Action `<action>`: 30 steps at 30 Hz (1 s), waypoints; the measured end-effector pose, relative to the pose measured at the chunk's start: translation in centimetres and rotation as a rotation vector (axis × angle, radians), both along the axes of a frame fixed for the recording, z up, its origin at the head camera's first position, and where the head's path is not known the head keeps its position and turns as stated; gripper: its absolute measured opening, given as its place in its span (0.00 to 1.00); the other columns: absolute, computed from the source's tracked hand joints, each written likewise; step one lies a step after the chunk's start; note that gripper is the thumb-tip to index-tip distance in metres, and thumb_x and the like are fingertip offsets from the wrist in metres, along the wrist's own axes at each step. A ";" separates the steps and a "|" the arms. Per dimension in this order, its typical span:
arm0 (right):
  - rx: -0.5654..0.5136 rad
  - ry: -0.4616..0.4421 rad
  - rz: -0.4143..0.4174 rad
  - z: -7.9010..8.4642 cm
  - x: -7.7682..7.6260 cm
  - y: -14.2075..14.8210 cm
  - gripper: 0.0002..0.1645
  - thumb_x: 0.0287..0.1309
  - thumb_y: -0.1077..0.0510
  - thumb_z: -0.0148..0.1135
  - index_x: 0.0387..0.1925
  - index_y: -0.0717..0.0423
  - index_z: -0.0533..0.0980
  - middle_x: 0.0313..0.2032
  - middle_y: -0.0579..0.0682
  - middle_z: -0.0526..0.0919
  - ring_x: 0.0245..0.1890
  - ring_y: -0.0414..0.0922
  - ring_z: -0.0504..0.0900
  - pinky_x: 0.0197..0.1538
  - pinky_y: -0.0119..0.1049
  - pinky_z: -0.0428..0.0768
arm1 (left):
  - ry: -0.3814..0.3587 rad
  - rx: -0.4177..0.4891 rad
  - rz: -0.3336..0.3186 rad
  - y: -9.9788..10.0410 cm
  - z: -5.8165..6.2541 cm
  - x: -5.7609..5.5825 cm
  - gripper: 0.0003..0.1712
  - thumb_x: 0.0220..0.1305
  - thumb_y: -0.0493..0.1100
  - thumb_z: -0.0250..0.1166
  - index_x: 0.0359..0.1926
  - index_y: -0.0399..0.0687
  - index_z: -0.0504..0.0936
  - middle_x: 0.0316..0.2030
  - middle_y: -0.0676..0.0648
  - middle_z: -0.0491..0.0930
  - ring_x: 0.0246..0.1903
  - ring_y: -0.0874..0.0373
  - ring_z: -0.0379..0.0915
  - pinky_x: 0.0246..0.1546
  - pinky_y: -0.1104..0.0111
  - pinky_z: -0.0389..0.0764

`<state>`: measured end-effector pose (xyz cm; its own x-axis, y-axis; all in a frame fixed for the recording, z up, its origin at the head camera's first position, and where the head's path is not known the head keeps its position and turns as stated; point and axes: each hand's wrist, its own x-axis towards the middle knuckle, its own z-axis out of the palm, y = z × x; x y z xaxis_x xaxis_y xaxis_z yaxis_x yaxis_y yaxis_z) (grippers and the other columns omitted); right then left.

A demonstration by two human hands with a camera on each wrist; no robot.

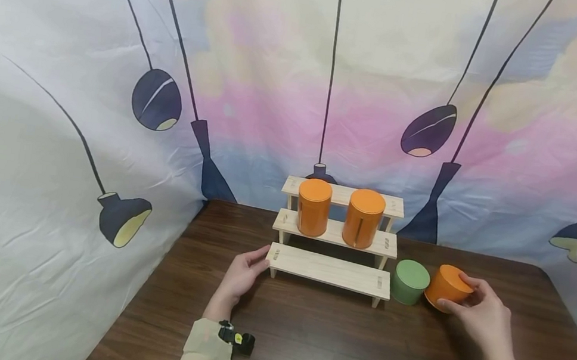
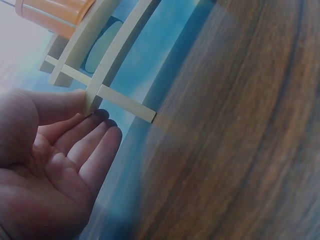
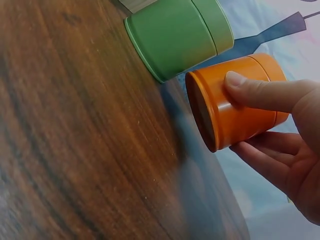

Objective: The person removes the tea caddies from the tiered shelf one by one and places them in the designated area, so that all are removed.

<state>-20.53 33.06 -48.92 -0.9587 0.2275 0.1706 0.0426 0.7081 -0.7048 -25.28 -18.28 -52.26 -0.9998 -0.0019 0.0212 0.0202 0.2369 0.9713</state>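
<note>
My left hand (image 1: 244, 274) pinches the left end of the lowest board of a three-step wooden display stand (image 1: 331, 269), thumb against its end and the other fingers loosely extended. In my right hand (image 1: 485, 315) is a short orange tin (image 1: 448, 288), gripped between thumb and fingers around its side. The tin tilts, and its underside edge shows off the table in the right wrist view. Just left of it, a short green tin (image 1: 410, 282) stands upright on the table, beside the stand's right end.
Two taller orange tins (image 1: 313, 207) stand apart on the middle step. Under everything lies a dark wood-grain table (image 1: 312, 339). A cloth backdrop (image 1: 279, 83) printed with hanging lamps rises behind the table and along its left side.
</note>
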 end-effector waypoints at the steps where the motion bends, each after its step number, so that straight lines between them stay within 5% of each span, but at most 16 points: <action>1: 0.004 0.002 0.000 0.0 0.0 0.0 0.55 0.51 0.44 0.87 0.73 0.64 0.72 0.54 0.71 0.86 0.53 0.67 0.85 0.43 0.35 0.76 | 0.000 0.000 0.001 0.0 0.0 0.0 0.26 0.79 0.40 0.63 0.74 0.42 0.77 0.71 0.43 0.76 0.73 0.47 0.70 0.75 0.48 0.66; 9: -0.020 0.016 0.032 -0.3 -0.2 0.2 0.53 0.50 0.54 0.88 0.74 0.64 0.71 0.62 0.74 0.79 0.57 0.69 0.84 0.38 0.17 0.72 | 0.007 -0.017 0.002 0.1 0.1 -0.1 0.26 0.78 0.40 0.64 0.74 0.42 0.77 0.71 0.44 0.76 0.74 0.46 0.69 0.76 0.47 0.65; 14: 0.012 0.000 0.050 -0.7 -0.2 0.3 0.53 0.49 0.54 0.88 0.73 0.63 0.72 0.58 0.72 0.83 0.55 0.68 0.85 0.48 0.41 0.81 | -0.002 -0.016 0.002 0.0 0.0 -0.1 0.26 0.78 0.41 0.64 0.73 0.42 0.77 0.72 0.43 0.76 0.75 0.44 0.66 0.77 0.45 0.62; 21: 0.013 -0.014 0.078 -1.1 -0.2 0.3 0.54 0.49 0.54 0.88 0.74 0.64 0.71 0.60 0.74 0.82 0.57 0.69 0.84 0.49 0.43 0.84 | -0.024 -0.026 0.001 0.0 -0.3 0.0 0.26 0.79 0.41 0.63 0.73 0.41 0.77 0.72 0.43 0.75 0.76 0.43 0.64 0.77 0.43 0.60; 25: -0.007 -0.012 0.082 -1.2 -0.2 0.4 0.54 0.51 0.57 0.87 0.76 0.63 0.69 0.62 0.76 0.79 0.59 0.72 0.80 0.59 0.68 0.75 | -0.013 -0.023 -0.005 -0.1 -0.4 0.0 0.26 0.79 0.40 0.63 0.73 0.40 0.77 0.73 0.42 0.75 0.76 0.42 0.64 0.77 0.43 0.60; 30: 0.006 0.010 0.087 -1.2 -0.3 0.6 0.54 0.50 0.59 0.87 0.76 0.63 0.68 0.64 0.77 0.76 0.59 0.73 0.79 0.59 0.72 0.72 | 0.002 -0.012 -0.008 -0.2 -0.3 0.0 0.26 0.79 0.40 0.63 0.73 0.40 0.77 0.72 0.41 0.75 0.76 0.42 0.64 0.77 0.42 0.59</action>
<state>-20.78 33.63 -50.10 -0.9731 0.1421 0.1815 -0.0265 0.7133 -0.7004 -25.27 -18.44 -52.54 -0.9997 0.0064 0.0230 0.0239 0.2486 0.9683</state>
